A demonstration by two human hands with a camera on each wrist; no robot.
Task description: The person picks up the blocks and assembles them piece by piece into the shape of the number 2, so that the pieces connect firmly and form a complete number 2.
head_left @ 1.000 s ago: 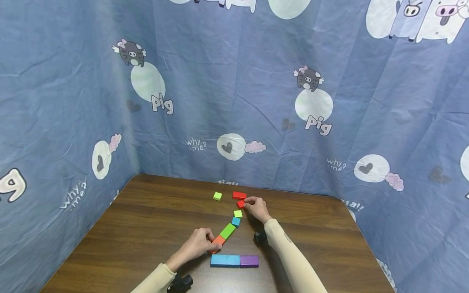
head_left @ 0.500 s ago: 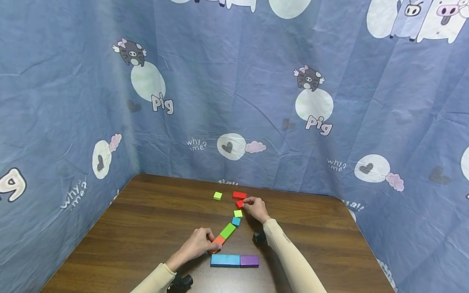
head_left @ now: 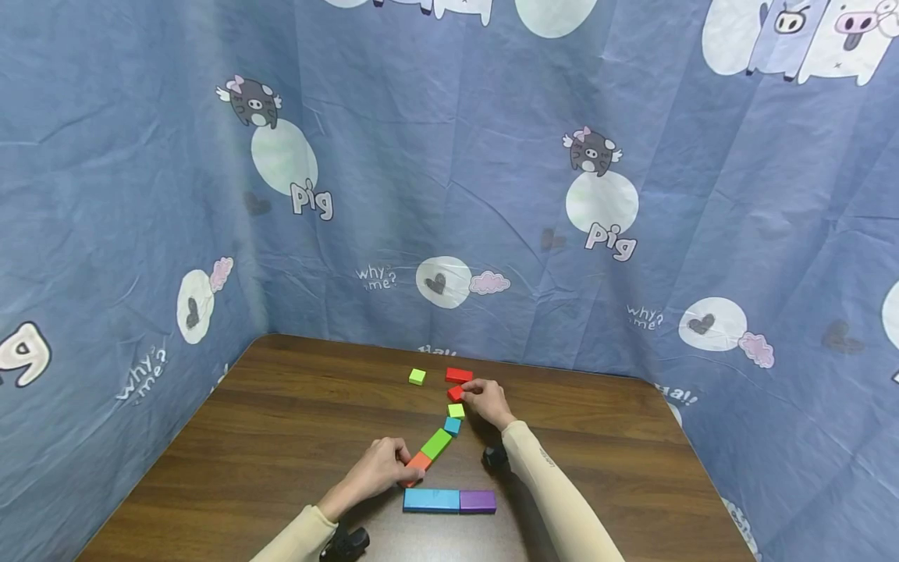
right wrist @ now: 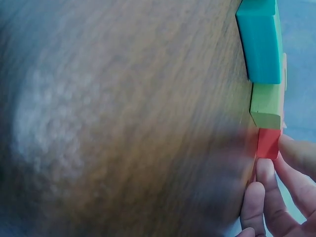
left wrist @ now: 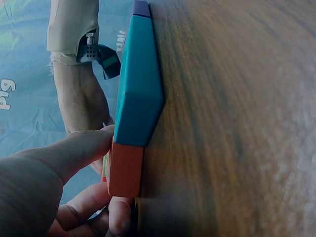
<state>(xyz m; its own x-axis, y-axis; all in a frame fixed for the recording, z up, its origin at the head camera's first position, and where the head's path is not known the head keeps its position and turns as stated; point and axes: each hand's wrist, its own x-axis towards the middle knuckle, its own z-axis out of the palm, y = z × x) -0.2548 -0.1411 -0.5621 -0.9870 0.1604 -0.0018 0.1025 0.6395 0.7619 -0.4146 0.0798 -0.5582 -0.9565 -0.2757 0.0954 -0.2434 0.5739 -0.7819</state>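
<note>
Cream sleeves (head_left: 565,492) showing at lower centre, small dark lettering (head_left: 548,458) running along the right one, black wrist cameras (head_left: 495,456) jutting out

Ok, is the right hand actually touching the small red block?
Touching. In the right wrist view, the right hand has fingertips against the small red block, with no gap visible.

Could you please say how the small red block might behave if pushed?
The small red block looks stiff, its edges straight where the right hand pinches it. Its flat faces suggest sliding, not rolling. Being small, it's probably light.
</note>
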